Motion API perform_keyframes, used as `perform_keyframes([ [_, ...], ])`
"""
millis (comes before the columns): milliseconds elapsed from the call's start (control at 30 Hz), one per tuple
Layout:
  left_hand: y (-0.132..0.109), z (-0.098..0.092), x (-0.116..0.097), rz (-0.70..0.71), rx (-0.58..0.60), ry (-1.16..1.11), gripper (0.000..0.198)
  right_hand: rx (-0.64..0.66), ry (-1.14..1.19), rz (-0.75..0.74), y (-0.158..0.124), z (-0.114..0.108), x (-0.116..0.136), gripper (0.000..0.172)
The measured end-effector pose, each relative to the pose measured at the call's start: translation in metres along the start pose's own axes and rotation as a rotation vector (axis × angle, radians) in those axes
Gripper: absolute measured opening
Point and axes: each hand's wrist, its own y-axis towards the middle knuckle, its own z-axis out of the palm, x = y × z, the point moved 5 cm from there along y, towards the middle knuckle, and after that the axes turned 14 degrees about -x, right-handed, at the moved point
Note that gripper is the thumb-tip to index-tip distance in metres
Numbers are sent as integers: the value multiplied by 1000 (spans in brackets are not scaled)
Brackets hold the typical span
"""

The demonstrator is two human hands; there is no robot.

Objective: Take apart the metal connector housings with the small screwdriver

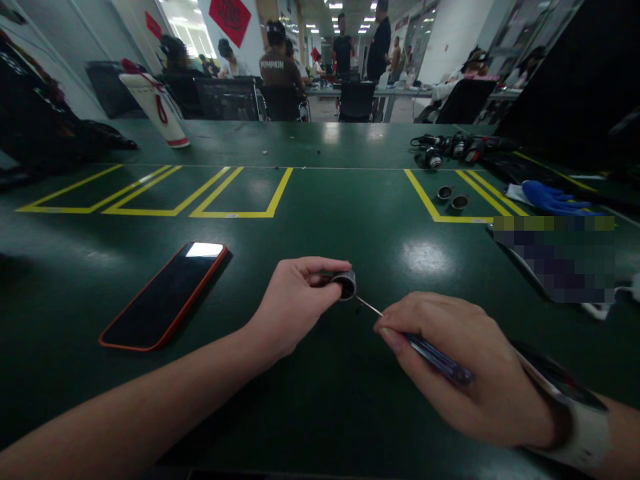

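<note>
Green tabletop [345, 227] forms the work surface; yellow tape [145, 213] marks bays across its far part. Two round parts [459, 201] stand in the right-hand bay, presumably to keep them grouped and clear of the hands. A phone [167, 297] lies to the left, apart from both hands. The left hand [295, 303] pinches a ring [352, 283] with narrowed fingers, probably to steady it and leave its opening accessible. The ring sits at the fingertips, index finger over its top, thumb at its near left side. The right hand [450, 360] holds a tool [437, 360] in a pen-like grip, likely for fine control. The tool's tip is at the ring's lower right edge; contact cannot be confirmed.
</note>
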Motion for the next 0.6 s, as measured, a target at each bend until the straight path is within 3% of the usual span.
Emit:
perform_keyframes([
  [167,6,-2,5,-16,1,-25,27,-214,164,328,7,-20,-29,20],
  [300,8,-1,11,-52,-23,-73,28,-186,254,556,11,-13,-57,23],
  [600,4,11,25,-127,-45,-177,24,-147,308,612,5,3,-64,21],
])
